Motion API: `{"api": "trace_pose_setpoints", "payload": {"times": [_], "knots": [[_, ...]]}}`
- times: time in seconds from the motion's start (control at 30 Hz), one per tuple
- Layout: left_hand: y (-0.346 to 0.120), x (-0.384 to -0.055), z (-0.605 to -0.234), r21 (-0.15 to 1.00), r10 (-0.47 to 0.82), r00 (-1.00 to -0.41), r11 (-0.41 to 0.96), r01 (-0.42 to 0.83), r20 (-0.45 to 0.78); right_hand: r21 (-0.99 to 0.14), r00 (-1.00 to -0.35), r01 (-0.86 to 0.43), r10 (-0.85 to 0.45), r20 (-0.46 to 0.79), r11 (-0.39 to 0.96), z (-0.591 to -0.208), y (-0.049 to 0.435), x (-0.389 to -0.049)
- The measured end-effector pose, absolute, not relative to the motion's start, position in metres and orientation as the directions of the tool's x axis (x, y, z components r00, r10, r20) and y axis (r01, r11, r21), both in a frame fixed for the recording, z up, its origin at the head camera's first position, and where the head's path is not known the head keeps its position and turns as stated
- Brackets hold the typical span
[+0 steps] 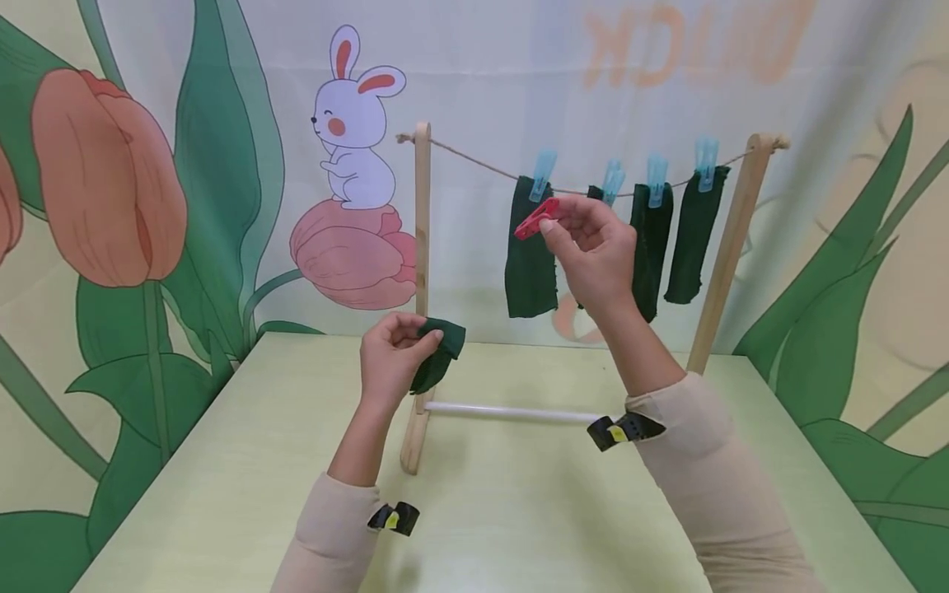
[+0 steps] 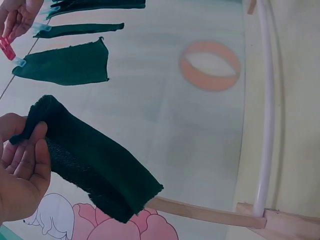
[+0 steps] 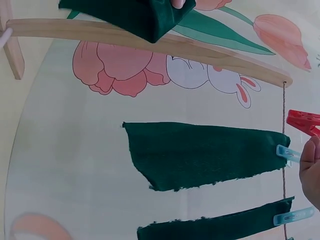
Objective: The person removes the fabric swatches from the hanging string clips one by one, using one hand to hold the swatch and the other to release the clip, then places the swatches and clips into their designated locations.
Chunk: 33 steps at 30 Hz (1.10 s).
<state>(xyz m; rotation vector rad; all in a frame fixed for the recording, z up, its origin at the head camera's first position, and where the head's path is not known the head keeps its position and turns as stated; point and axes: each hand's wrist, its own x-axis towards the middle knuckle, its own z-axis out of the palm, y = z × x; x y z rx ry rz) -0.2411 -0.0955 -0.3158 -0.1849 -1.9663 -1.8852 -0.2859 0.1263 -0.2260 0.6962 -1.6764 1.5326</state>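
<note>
My left hand (image 1: 389,358) pinches a dark green cloth piece (image 1: 437,356) by its upper end, in front of the rack's left post; in the left wrist view the cloth (image 2: 100,160) hangs down at full length. Between thumb and fingers, my right hand (image 1: 599,251) holds a red clothespin (image 1: 537,219), raised in front of the line. Behind it, several green cloths hang from the string (image 1: 474,158) by light blue clothespins (image 1: 544,175). The leftmost hanging cloth (image 3: 205,155) is nearest the red clothespin. One hanging cloth is mostly hidden behind my right hand.
A wooden rack stands on the pale yellow table (image 1: 504,502), with a left post (image 1: 423,247), a right post (image 1: 730,247) and a white lower rod (image 1: 511,411). Behind it hangs a backdrop (image 1: 474,99) printed with tulips and a rabbit.
</note>
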Motion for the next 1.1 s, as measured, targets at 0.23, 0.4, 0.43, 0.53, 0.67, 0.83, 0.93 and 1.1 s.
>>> {"api": "trace_pose_setpoints", "payload": {"times": [0.23, 0.4, 0.43, 0.53, 0.67, 0.83, 0.93, 1.1], "knots": [[-0.100, -0.248, -0.334, 0.930, -0.179, -0.913, 0.069, 0.361, 0.367, -0.609, -0.603, -0.792, 0.099, 0.792, 0.045, -0.240, 0.133, -0.282], [-0.108, -0.256, -0.350, 0.924, -0.191, -0.904, 0.044, 0.380, 0.381, -0.592, -0.587, -0.806, 0.099, 0.803, 0.020, -0.248, 0.137, -0.279], [-0.109, -0.256, -0.352, 0.922, -0.198, -0.902, 0.049, 0.383, 0.385, -0.599, -0.594, -0.801, 0.103, 0.798, 0.019, -0.249, 0.138, -0.278], [-0.113, -0.253, -0.357, 0.923, -0.215, -0.898, 0.067, 0.380, 0.385, -0.621, -0.615, -0.784, 0.114, 0.780, 0.020, -0.255, 0.141, -0.275], [-0.117, -0.249, -0.360, 0.932, -0.219, -0.906, 0.069, 0.355, 0.362, -0.653, -0.648, -0.757, 0.126, 0.752, 0.007, -0.263, 0.146, -0.272], [-0.124, -0.248, -0.364, 0.939, -0.232, -0.910, 0.082, 0.334, 0.344, -0.683, -0.678, -0.731, 0.133, 0.723, -0.013, -0.273, 0.154, -0.267], [-0.128, -0.247, -0.366, 0.941, -0.240, -0.910, 0.086, 0.327, 0.338, -0.695, -0.690, -0.719, 0.141, 0.710, -0.013, -0.278, 0.158, -0.265], [-0.134, -0.246, -0.369, 0.946, -0.248, -0.913, 0.091, 0.310, 0.323, -0.709, -0.705, -0.705, 0.138, 0.696, -0.021, -0.286, 0.164, -0.262]]}}
